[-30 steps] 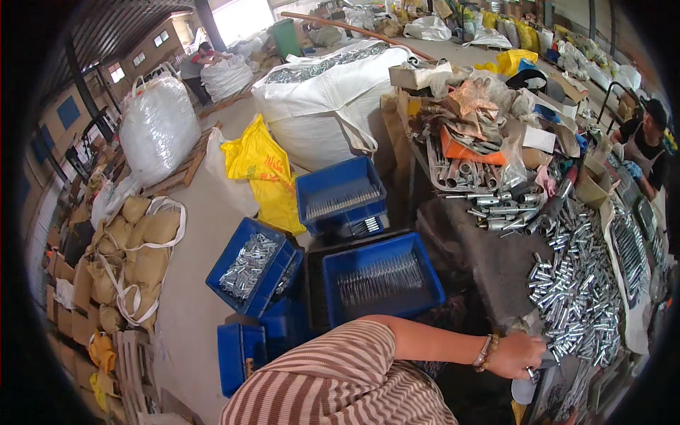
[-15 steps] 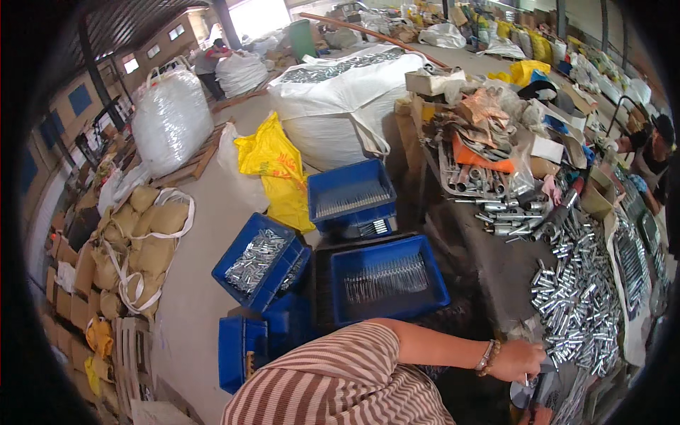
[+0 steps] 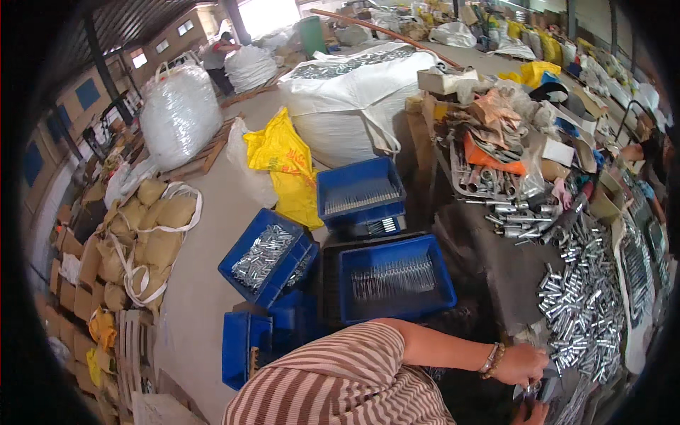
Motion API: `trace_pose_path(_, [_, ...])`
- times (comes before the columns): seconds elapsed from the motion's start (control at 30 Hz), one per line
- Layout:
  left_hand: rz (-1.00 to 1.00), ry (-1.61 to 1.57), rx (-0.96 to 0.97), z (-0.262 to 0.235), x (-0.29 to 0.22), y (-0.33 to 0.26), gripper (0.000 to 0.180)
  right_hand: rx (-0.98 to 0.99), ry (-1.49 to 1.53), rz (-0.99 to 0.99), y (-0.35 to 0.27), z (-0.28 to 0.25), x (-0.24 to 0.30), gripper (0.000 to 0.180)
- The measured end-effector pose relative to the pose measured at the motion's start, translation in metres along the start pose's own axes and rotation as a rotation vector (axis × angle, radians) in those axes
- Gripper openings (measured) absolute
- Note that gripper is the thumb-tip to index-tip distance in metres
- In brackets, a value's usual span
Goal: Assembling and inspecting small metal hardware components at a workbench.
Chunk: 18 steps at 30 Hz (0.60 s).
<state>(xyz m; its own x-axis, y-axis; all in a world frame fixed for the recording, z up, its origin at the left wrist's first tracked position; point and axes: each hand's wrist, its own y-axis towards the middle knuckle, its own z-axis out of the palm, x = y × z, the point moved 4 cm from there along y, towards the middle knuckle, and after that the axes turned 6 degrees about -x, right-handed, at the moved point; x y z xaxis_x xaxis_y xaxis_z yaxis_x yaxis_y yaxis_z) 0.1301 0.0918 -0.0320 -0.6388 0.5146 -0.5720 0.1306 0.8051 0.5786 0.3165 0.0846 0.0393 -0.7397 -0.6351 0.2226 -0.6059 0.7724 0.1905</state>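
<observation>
My left hand (image 3: 522, 365), with bracelets at the wrist, reaches across to the bench at the lower right. Its fingers are curled around something small and shiny that I cannot make out. Just below, my right hand (image 3: 533, 412) shows only partly at the picture's lower edge, its fingers bent up close to the left ones. What it holds is hidden. Beside both hands lies a big heap of short silver metal sleeves (image 3: 584, 312). A blue tray (image 3: 450, 294) with rows of long thin metal rods stands left of my forearm.
A blue crate (image 3: 265, 258) of loose metal pieces and another blue tray (image 3: 361, 170) with rods stand further left. Behind is a large white bulk bag (image 3: 329, 117), with a yellow sack (image 3: 294, 170) by it. Cluttered goods (image 3: 496, 120) cover the bench's far end. A person (image 3: 218, 64) stands far back.
The scene has shifted slightly right in the picture. My right hand has come further into sight and nearer to my left, which stays curled at the bench.
</observation>
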Motion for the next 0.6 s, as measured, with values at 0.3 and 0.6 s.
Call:
trace_pose_path(0.3, [0.020,-0.014,0.024,0.006,-0.001,-0.003,0.019,0.012,0.022,0.146,-0.005,-0.008,0.003,0.026])
trace_pose_path(0.6, [-0.044,-0.107,0.070,-0.019,-0.010,-0.004,0.019,0.015,0.097,0.048,-0.002,-0.008,0.005,0.027])
